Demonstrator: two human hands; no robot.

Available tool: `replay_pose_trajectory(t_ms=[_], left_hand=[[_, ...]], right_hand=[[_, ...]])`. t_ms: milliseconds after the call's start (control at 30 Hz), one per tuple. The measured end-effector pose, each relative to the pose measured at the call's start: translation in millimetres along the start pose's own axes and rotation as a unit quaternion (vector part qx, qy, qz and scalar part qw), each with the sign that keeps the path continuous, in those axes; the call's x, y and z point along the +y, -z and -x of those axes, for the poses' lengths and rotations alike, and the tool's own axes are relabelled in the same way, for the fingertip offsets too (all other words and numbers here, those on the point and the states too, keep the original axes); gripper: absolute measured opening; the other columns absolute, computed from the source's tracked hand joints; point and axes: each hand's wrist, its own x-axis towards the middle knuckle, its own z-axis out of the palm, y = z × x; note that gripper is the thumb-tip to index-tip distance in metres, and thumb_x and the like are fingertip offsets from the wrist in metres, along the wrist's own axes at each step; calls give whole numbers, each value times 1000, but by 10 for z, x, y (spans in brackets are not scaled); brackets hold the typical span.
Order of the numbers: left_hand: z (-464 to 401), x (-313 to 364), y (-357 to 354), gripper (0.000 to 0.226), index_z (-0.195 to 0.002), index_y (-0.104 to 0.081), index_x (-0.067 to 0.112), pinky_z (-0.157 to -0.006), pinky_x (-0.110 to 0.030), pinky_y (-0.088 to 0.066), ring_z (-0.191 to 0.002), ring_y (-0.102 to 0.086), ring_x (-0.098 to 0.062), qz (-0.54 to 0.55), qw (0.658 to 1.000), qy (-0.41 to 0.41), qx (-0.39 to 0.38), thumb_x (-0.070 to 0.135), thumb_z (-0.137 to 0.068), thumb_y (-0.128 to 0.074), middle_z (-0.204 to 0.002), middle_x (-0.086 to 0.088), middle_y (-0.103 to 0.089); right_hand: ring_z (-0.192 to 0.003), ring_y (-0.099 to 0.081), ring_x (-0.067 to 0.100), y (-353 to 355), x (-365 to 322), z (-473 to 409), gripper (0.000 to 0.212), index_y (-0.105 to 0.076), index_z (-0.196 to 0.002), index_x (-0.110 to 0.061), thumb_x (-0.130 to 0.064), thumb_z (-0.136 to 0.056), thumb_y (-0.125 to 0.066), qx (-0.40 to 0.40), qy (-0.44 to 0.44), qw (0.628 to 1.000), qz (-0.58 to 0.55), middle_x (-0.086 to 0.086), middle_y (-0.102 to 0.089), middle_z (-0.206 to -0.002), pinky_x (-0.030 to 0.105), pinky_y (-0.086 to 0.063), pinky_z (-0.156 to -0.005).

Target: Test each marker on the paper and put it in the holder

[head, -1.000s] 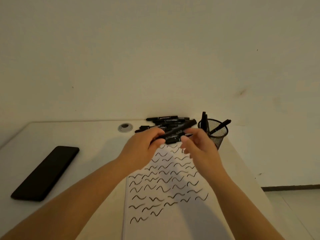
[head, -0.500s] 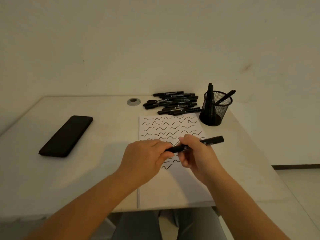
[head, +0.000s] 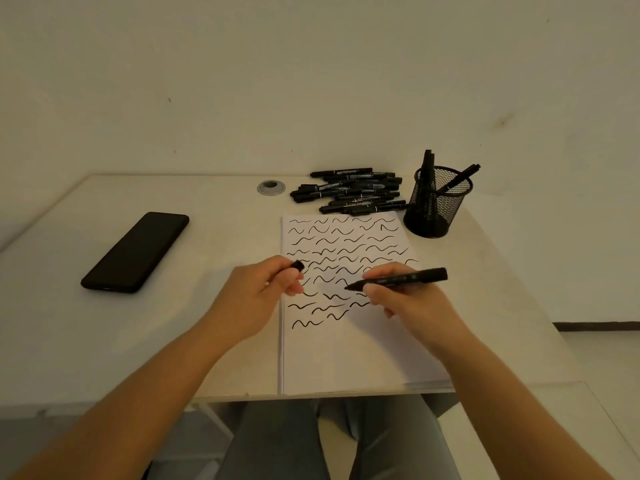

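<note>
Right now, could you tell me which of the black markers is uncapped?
The marker in the right hand: its tip is bare, its cap in the left hand.

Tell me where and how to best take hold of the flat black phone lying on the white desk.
Probably by its two long edges, near the middle, coming down from above. The flat black phone lies face up and flat on the white desk, slanted, with bare desk along both long sides, so fingers have room to pinch across its narrow width.

left hand (head: 263,292) apparently pinching, right hand (head: 398,296) gripping
</note>
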Motion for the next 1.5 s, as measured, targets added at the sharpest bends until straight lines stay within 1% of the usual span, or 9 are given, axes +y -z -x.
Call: replay_pose_trajectory(t_ms=[100, 233, 500, 600, 767, 933, 1167, 1333, 1500], left_hand=[[-83, 12, -132, 16, -88, -56, 38, -76, -15, -46, -86, -61, 5, -58, 997, -22, -43, 31, -94, -42, -83, 28, -67], [-133, -39, -283, 18, -96, -58, 27, -81, -35, -46, -92, -55, -9, -129, 989, -44, -56, 31, -94, -41, -93, 13, -67], [-156, -172, -297, 18, -94, -60, 30, -79, -31, -47, -90, -55, -3, -103, 993, -39, -31, 33, -93, -42, -93, 13, -67], [-146, -177, -299, 19, -94, -59, 31, -77, -27, -46, -90, -54, 1, -96, 994, -37, -30, 34, -93, -41, -92, 15, -67], [-133, -168, -304, 19, -96, -59, 28, -79, -29, -47, -90, -54, 0, -91, 995, -31, -33, 34, -93, -41, -91, 18, -67], [-134, -169, -299, 21, -94, -59, 32, -77, -30, -46, -86, -54, -9, -107, 993, -26, -34, 41, -91, -40, -93, 5, -66], [-112, -136, -299, 12, -94, -61, 33, -64, -11, -34, -76, -49, 3, -97, 995, -28, -4, 35, -88, -52, -82, 14, -57], [-110, -128, -282, 11, -95, -62, 31, -65, -3, -32, -80, -47, 10, -97, 994, -43, 0, 33, -88, -54, -77, 23, -52], [-144, -113, -276, 12, -95, -62, 30, -63, -5, -32, -77, -47, 6, -111, 992, -54, -9, 34, -88, -54, -76, 20, -52]], right_hand=[[-63, -62, 4, -15, 81, 10, 7, -66, -83, -26, -22, -85, -60, 34, 39, 998, 19, -4, -68, -68, 15, -49, -61], [-59, -58, 11, -78, 202, 79, 14, -62, -73, -23, -21, -85, -55, 101, 46, 993, 44, 0, -63, -60, 27, -48, -62], [-59, -58, 21, -114, 216, 82, 7, -58, -75, -28, -26, -80, -55, 39, 71, 990, 112, 0, -66, -64, 30, -46, -53], [-55, -54, 26, -105, 221, 87, 8, -57, -72, -26, -27, -79, -53, 68, 70, 989, 114, 7, -64, -63, 31, -42, -49], [-51, -50, 7, -48, 265, 124, 14, -51, -68, -24, -21, -80, -56, 146, 89, 972, 163, 2, -57, -55, 18, -36, -44], [-56, -58, 3, 113, 177, 110, 14, -55, -74, -26, -15, -82, -60, 272, 84, 957, 47, -7, -62, -55, 9, -42, -52], [-46, -47, 6, -51, -134, -187, 18, -66, -70, -23, -21, -85, -56, 102, 63, 976, -182, -4, -56, -51, 15, -36, -43], [-45, -49, 5, -253, -68, -274, 32, -66, -63, -23, -15, -90, -51, 124, 32, 963, -236, -6, -55, -49, 13, -40, -43], [-45, -50, 7, -270, -3, -281, 18, -63, -63, -23, -23, -79, -54, 98, 49, 972, -210, 0, -58, -48, 13, -39, -44]])
